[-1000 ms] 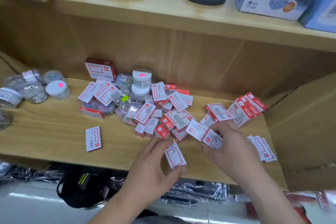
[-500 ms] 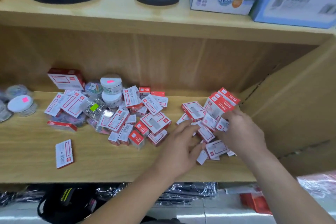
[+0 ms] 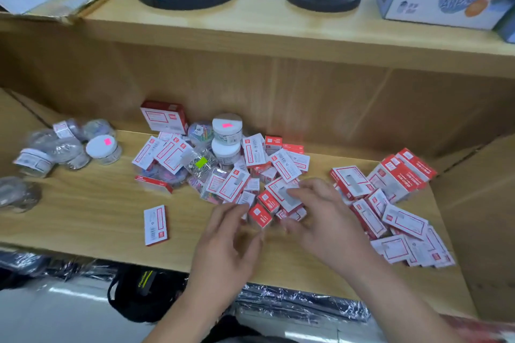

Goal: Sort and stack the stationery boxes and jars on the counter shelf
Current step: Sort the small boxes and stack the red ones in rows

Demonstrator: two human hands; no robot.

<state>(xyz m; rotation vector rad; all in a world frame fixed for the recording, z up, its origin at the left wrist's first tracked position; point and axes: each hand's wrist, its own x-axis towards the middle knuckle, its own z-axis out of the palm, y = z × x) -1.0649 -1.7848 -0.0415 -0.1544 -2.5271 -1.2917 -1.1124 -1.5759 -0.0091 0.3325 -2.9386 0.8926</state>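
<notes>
My right hand (image 3: 323,220) pinches a windowed box (image 3: 284,195) at the near edge of the jumbled pile of boxes (image 3: 252,152) mid-shelf, fingers on top and thumb beneath. My left hand (image 3: 231,237) is loosely curled just beside it, fingertips near a small red box (image 3: 260,216) (too blurred to tell whether it grips anything). Two white-lidded jars (image 3: 227,131) stand stacked in the pile. A cluster of jars (image 3: 103,147) sits at the left of the shelf (image 3: 83,217). A heap of boxes (image 3: 398,178) lies to my right, and a single box (image 3: 156,225) lies apart.
</notes>
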